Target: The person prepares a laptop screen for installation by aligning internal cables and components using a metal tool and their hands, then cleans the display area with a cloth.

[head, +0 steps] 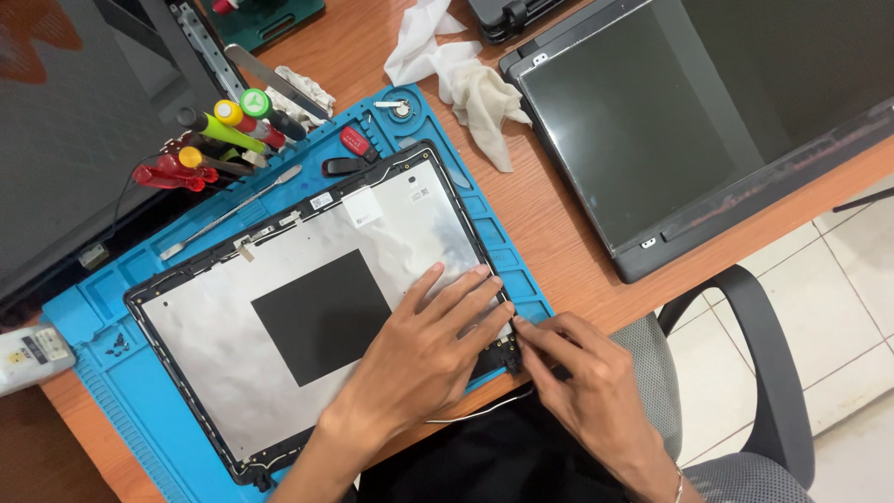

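— What is the person doing over there?

— Leaning over a laptop lid back cover (307, 307), the silver inside facing up, lying on a blue repair mat (112, 391) on the wooden desk (568, 242). The left hand (424, 354) is pressing flat on the foil lining, fingers spread wide and holding nothing, just steadying the shell near its lower right corner.

— And the other hand?

— The right hand (587, 382) is working at that same corner, thumb and forefinger pinching close together right at the black rim, where a hinge bracket (507, 349) seems to be sitting. Whether anything is between the fingertips, I cannot tell; it is too small from here.

— How far along does it look?

— I'd judge it is well into a teardown or rebuild. The LCD panel (643, 121) is lying apart, well to the right on the desk, so the lid is already bare. A thin white cable (484, 410) is trailing loose by the near edge, and the hinge corner is looking unfinished.

— Tools nearby?

— Screwdrivers (223, 140) with coloured handles are bunching at the mat's upper left, a metal spudger (228, 212) is lying beside them, and a crumpled white cloth (461, 79) is sitting above the mat.
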